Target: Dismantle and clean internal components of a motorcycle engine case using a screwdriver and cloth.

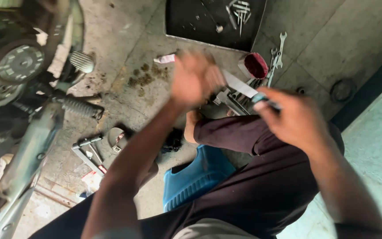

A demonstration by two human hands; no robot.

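Note:
My right hand (295,119) grips the blue handle of a tool whose flat metal blade (239,85) points up and left. My left hand (195,79) is blurred with motion, raised at the blade's far end; whether it touches the blade I cannot tell. Both hands hover above my dark-trousered knee (235,132) and a heap of metal tools (233,99) on the concrete floor. I sit on a low blue plastic stool (195,177).
A motorcycle (18,88) with its footpeg (81,107) fills the left side. A wrench and small parts (89,150) lie on the floor beside it. A black tray (215,22) with bolts lies at the top, spanners (279,53) and a red cup (256,65) to its right.

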